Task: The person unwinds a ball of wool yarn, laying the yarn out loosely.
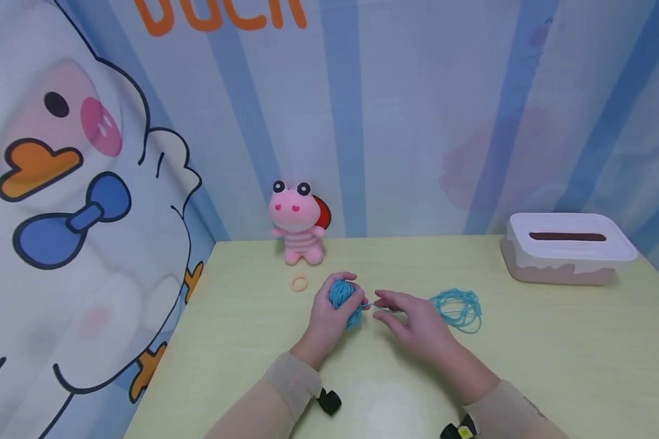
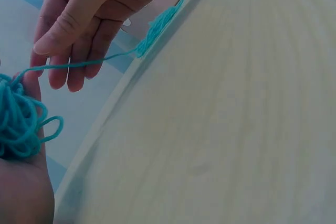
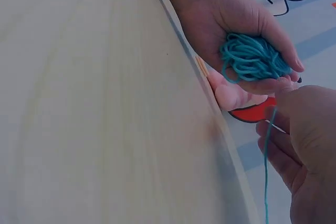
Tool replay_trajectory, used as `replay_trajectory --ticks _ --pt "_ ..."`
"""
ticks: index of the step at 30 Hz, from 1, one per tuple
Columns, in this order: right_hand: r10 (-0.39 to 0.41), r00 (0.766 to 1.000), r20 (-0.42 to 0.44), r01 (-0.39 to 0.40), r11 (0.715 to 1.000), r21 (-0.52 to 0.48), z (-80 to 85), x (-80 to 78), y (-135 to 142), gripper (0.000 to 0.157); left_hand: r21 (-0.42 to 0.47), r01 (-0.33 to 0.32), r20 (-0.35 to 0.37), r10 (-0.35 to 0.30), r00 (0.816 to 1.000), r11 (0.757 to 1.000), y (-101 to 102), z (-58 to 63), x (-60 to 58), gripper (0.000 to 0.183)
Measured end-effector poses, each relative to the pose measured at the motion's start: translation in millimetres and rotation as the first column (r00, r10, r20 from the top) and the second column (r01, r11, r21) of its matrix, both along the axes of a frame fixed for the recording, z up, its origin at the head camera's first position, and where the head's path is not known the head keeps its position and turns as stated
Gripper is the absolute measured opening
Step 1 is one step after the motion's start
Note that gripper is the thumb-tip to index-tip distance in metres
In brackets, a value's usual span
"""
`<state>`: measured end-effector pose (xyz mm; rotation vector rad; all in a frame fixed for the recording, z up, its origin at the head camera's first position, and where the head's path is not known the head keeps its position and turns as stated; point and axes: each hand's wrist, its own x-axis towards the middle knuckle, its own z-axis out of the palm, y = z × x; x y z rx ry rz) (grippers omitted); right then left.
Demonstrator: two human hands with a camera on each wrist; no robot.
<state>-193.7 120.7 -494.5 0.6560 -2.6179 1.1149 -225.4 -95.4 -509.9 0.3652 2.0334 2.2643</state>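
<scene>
In the head view my left hand (image 1: pixel 332 314) holds a bundle of wound blue yarn (image 1: pixel 342 294), its thumb and fingers curled round it. Loose loops stick out of the yarn bundle (image 2: pixel 21 121) in the left wrist view. A single strand (image 2: pixel 113 56) leads from the bundle past my right hand (image 1: pixel 417 320) to a loose pile of blue yarn (image 1: pixel 457 310) on the table. The strand crosses the right fingers (image 2: pixel 79 69), which are fairly straight. The right thumb stands apart from the strand.
A pink plush toy (image 1: pixel 296 222) stands at the table's back edge, with a small peach-coloured ring (image 1: pixel 299 282) in front of it. At the back right sits a white and brown tissue box (image 1: pixel 571 247). A printed curtain (image 1: pixel 412 122) hangs behind the table (image 1: pixel 571 347).
</scene>
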Motion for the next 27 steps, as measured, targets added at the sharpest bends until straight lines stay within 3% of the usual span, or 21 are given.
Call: replay_trajectory --ticks 9,15,20,27 --pt "-0.026 0.993 -0.114 0.025 1.0 -0.011 3.5 -2.0 -1.4 0.014 -0.021 -0.022 -0.016 0.021 1.0 1.0 -0.5 1.3 -0.5 0.049" --pt "-0.058 0.995 -0.085 0.062 0.997 0.045 7.3 -2.4 11.4 0.018 -0.018 -0.019 0.011 0.019 1.0 1.0 0.9 0.9 -1.2 0.051" --pt "-0.153 0.987 -0.047 0.156 0.986 0.055 8.4 -3.5 25.2 0.014 0.004 -0.035 0.02 0.035 0.999 0.999 0.5 1.5 0.1 0.051" --pt "-0.3 0.953 -0.039 0.298 0.954 -0.045 6.6 -2.8 50.5 0.012 0.024 -0.049 0.008 0.049 0.999 0.998 -1.5 -0.6 -0.4 0.05"
